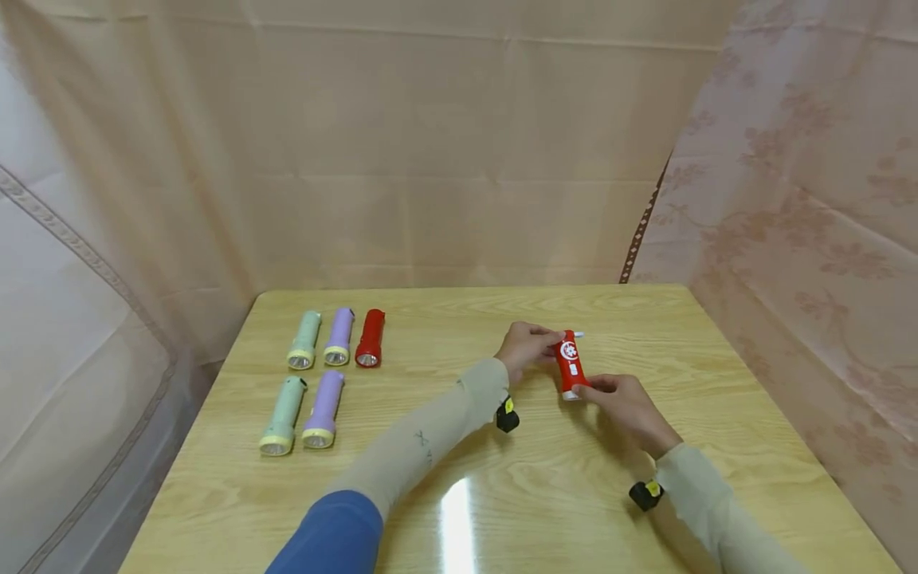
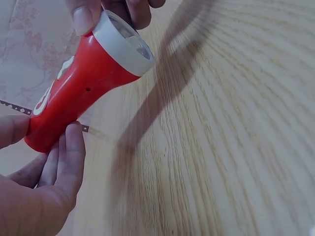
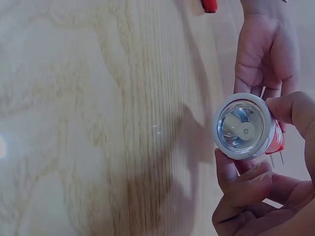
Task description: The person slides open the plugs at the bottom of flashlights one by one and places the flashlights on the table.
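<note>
A red flashlight [image 1: 570,363] with a white lens ring [image 2: 123,44] is held between both hands, above the right part of the table. My left hand [image 1: 527,347] pinches its tail end between thumb and fingers. At the lens end, my right hand [image 1: 631,406] grips the ring with its thumb and fingers. A white emblem and a switch show on the side of the body in the head view. In the right wrist view the clear lens [image 3: 241,127] faces the camera, and thin metal prongs [image 3: 282,157] stick out near the tail.
On the left side of the wooden table [image 1: 430,319] lie two mint flashlights [image 1: 284,410], two purple flashlights [image 1: 325,405] and another red flashlight [image 1: 370,336]. Beige curtains [image 1: 430,159] hang behind the table's far edge, with patterned cloth [image 1: 803,239] at the right.
</note>
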{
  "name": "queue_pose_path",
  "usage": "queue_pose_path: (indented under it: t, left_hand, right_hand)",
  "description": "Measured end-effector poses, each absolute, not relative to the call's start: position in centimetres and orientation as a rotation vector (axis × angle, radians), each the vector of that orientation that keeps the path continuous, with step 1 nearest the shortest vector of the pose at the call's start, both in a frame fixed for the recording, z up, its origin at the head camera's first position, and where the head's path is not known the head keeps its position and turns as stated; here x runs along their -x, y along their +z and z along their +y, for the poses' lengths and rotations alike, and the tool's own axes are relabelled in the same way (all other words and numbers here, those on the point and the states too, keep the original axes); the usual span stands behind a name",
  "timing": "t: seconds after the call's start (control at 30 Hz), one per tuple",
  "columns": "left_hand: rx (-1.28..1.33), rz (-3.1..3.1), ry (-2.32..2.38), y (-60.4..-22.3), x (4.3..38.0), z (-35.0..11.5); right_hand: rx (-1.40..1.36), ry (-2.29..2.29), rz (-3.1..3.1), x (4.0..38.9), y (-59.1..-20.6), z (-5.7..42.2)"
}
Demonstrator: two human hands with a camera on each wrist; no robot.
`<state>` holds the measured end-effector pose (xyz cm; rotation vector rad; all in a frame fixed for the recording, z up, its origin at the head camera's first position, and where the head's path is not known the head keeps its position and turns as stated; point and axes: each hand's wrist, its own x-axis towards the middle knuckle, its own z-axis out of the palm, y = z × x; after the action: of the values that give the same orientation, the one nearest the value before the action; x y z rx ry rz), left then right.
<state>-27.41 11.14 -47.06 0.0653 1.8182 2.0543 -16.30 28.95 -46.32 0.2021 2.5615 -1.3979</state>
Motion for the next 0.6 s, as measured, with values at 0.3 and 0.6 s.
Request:
queue_pose_path:
  t: [0.3,0.6]
  left_hand:
    - [-0.027,1.842,2.025,-47.6,28.1,12.7]
    - [-0.075,1.816,2.023,-47.8,28.7,13.7]
  right_hand:
    - [-0.240,-1.394,2.583,16.9,-46.9,30.0]
    - [-0.264,-1.391,2.604,17.2,-46.9,30.9]
